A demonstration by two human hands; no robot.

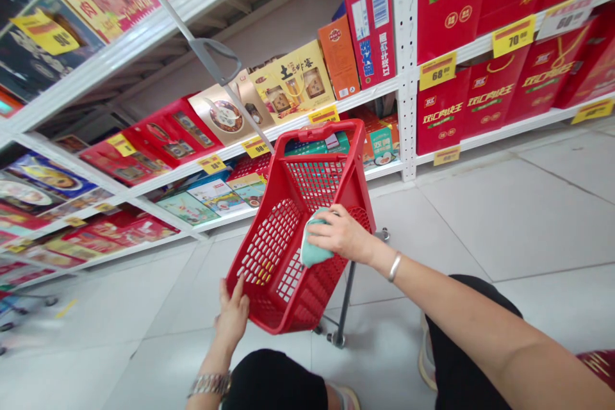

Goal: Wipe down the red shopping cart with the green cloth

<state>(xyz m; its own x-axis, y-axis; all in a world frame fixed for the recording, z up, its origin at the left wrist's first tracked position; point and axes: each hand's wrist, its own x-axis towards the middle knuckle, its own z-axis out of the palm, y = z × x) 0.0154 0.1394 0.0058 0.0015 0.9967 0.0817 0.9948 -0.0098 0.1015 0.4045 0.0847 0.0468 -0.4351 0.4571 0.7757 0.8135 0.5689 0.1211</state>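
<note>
Nearest the lens I logged the wearer's black trousers (273,384) at the knees, with both forearms reaching out over them. The left grip (233,314), a metal wristwatch (210,385) above it, was open, fingers spread and lying against the lower edge of a red mesh shopping basket (269,256). I could not confirm any clamping there. The right grip (341,234), a silver bangle (394,266) at its wrist, was closed over a teal cloth (316,240), pressing it against the basket's side near the rim.

The basket hung tilted in front of the wearer, just above a metal pole (346,301) ending in a small caster (337,338) on the tile floor (528,224). A long grey handle (216,57) rose from the basket's far end. Behind it stood white metal shelving (406,64), stocked with red gift boxes (442,109) and other boxed goods, with yellow price tags (436,70) along the shelf edges.
</note>
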